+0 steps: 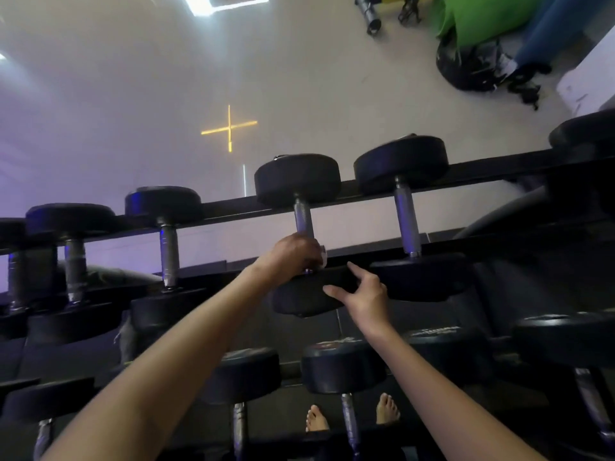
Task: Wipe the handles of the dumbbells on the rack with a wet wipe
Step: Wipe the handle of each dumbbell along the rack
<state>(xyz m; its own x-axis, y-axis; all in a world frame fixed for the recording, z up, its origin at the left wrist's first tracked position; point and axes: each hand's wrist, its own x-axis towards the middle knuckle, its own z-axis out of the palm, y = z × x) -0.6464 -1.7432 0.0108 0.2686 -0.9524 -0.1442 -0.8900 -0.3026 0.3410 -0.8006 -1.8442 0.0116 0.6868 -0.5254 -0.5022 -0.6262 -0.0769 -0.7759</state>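
Wipe (323, 257) apparently bunched within grip of left hand (293, 256).

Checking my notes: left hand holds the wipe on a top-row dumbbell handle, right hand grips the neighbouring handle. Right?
No: the head view shows the right hand open, touching the near head of the same dumbbell. The left hand holds the wipe on its handle.

Probably a gym: black dumbbells (301, 234) fill a 2-tier rack (366, 188) beside rolled mats (482, 18).
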